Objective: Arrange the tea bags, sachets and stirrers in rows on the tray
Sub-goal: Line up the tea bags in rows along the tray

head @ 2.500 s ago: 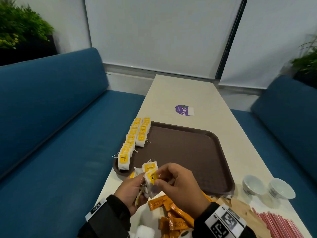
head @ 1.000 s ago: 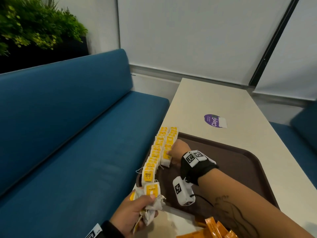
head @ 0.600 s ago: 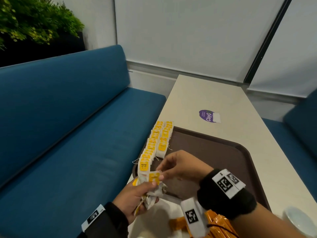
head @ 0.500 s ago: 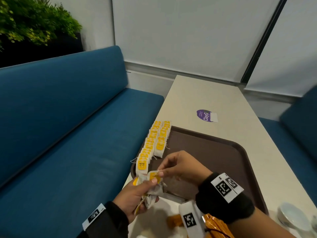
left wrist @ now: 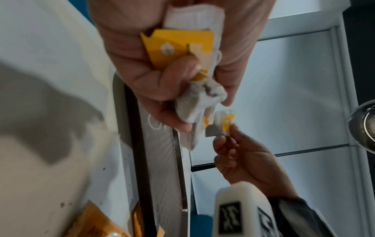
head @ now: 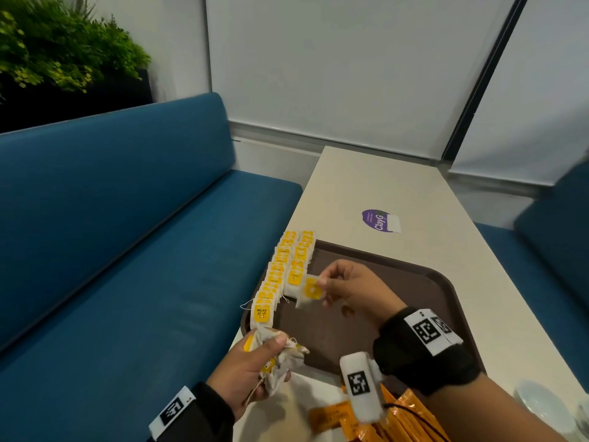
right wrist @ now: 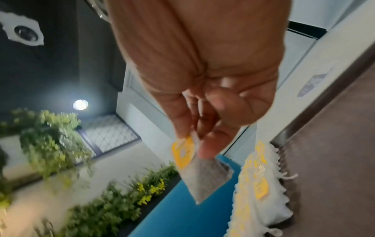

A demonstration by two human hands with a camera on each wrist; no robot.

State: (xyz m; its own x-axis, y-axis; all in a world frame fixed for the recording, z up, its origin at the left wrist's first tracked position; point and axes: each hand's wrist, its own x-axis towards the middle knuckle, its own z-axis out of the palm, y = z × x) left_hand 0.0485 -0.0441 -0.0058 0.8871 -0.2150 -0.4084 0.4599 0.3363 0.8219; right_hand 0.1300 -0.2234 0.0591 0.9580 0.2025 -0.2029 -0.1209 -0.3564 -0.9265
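Holding, left to right: left hand (head: 251,366) clutches a bunch (head: 276,352) of limp bags by the tray (head: 424,291) corner; right hand (head: 353,290) pinches one tea bag (head: 309,291) beside the rows (head: 287,269). Judged light, soft, tearable; grip tag edge.

The long cream laminate table (head: 376,186) bears a brown plastic tray (head: 398,282), with a purple round sticker (head: 377,221) beyond the tray and orange foil sachets (head: 401,419) before it.

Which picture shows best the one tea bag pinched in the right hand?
The right wrist view: the tea bag hangs large and close below the right hand, yellow tag and grey pouch clear. The head view shows it small beside the rows. The left wrist view shows it tiny and partly hidden.
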